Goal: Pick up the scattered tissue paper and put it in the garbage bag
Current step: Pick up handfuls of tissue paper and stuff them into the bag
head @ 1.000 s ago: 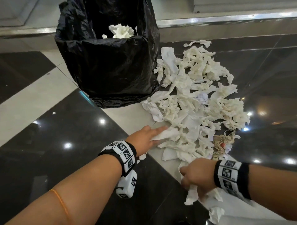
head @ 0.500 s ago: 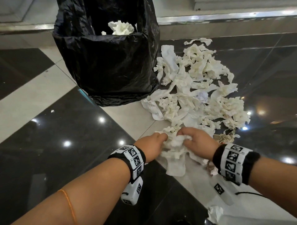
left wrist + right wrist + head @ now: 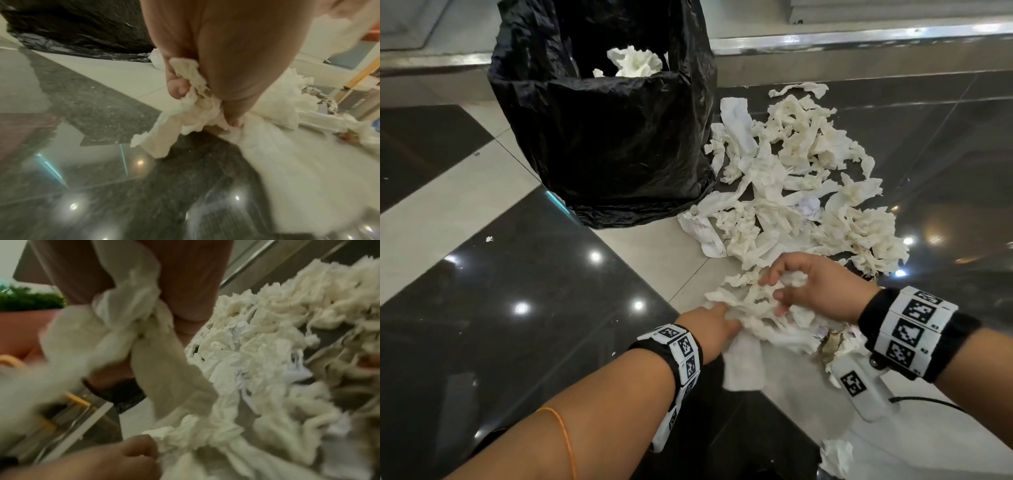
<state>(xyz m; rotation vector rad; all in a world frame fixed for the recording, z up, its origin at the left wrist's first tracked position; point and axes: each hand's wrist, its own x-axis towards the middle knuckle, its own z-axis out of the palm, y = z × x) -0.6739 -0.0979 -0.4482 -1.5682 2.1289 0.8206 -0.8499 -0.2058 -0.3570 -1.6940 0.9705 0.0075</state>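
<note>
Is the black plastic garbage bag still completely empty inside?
No, one crumpled white tissue already lies inside the open black plastic garbage bag.

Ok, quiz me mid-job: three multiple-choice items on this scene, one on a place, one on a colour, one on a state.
1. The loose tissue pile lies where?
A. right of the garbage bag
B. left of it
C. on a table

2. The bag's colour?
A. blue
B. black
C. clear

3. The left hand is:
A. idle
B. gripping a tissue bunch along with the right hand
C. inside the bag

Answers: 1 A, the head view shows it on the floor to the bag's right; 2 B, glossy black plastic; 3 B, the left wrist view shows its fingers curled round tissue.
</note>
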